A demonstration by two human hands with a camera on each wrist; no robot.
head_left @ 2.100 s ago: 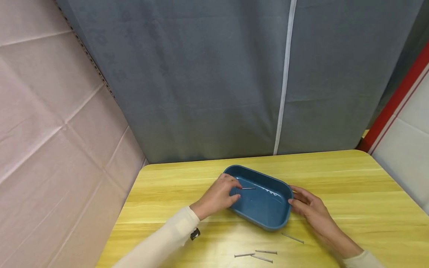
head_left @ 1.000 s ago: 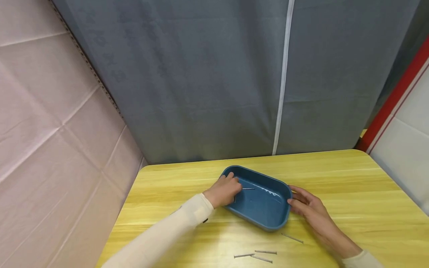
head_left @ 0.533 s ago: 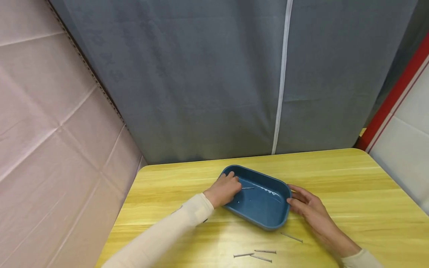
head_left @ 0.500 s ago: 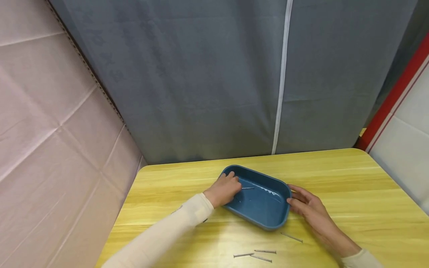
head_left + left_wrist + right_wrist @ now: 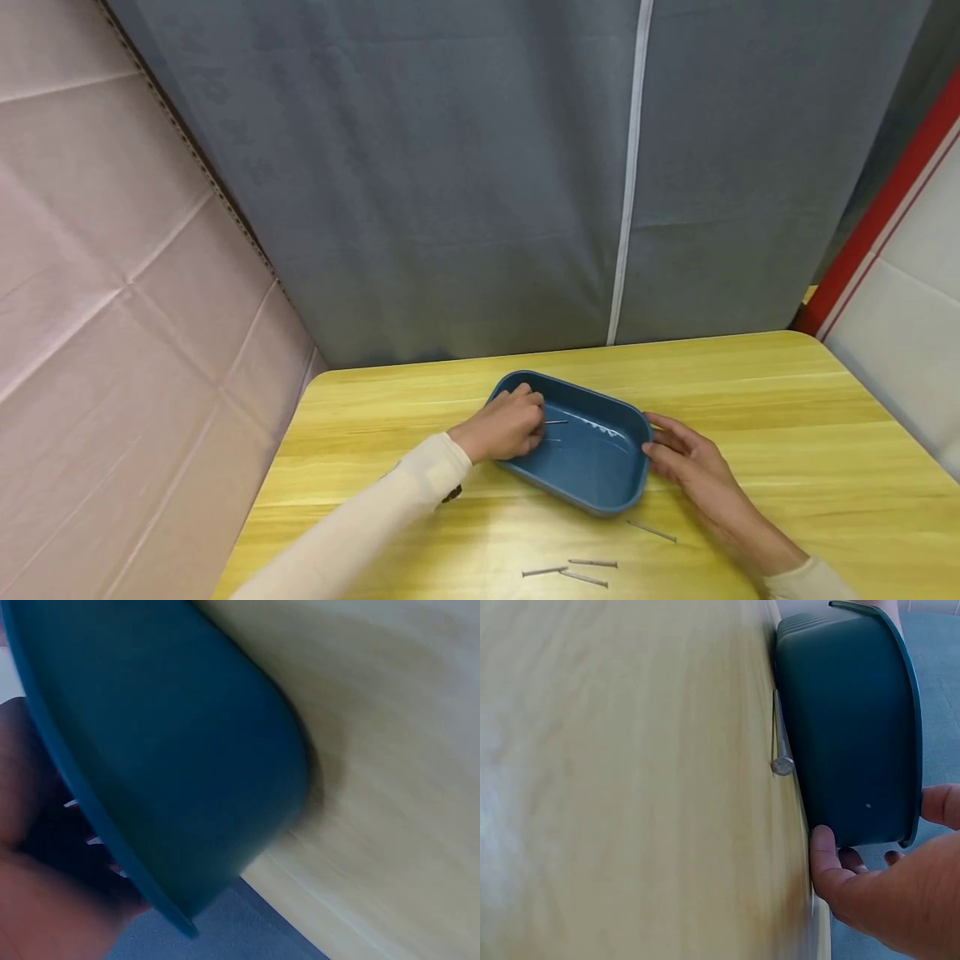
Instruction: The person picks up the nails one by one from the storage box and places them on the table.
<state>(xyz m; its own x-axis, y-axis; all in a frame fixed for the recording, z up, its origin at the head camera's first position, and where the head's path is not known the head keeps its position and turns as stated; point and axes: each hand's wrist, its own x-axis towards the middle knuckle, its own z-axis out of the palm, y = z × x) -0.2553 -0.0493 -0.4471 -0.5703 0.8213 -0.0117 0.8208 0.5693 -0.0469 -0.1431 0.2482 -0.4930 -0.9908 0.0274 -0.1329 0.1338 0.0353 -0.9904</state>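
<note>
A blue plastic tray (image 5: 596,471) with rounded corners stands on the wooden table. My left hand (image 5: 502,425) reaches over its left end with curled fingers; a thin nail (image 5: 552,440) juts out from beside the fingertips, which are hidden. Just behind, another nail (image 5: 557,422) lies on the tray floor, partly covered by the hand. My right hand (image 5: 693,462) holds the tray's right end, thumb at the rim and fingers against the outer wall, as the right wrist view also shows. In the blurred left wrist view the tray's outer wall (image 5: 187,750) hides most of the fingers.
Several nails lie on the table in front of the tray: one nail (image 5: 651,531) near its right corner and a loose group with a crossing nail (image 5: 583,578) nearer me. A grey curtain (image 5: 450,208) hangs behind the table (image 5: 375,417); a pale cloth wall (image 5: 135,333) stands left.
My left hand has gone down into the tray's left end with a nail that stood upright between its fingers; that nail now points rightward, low in the tray. The right hand keeps its hold.
</note>
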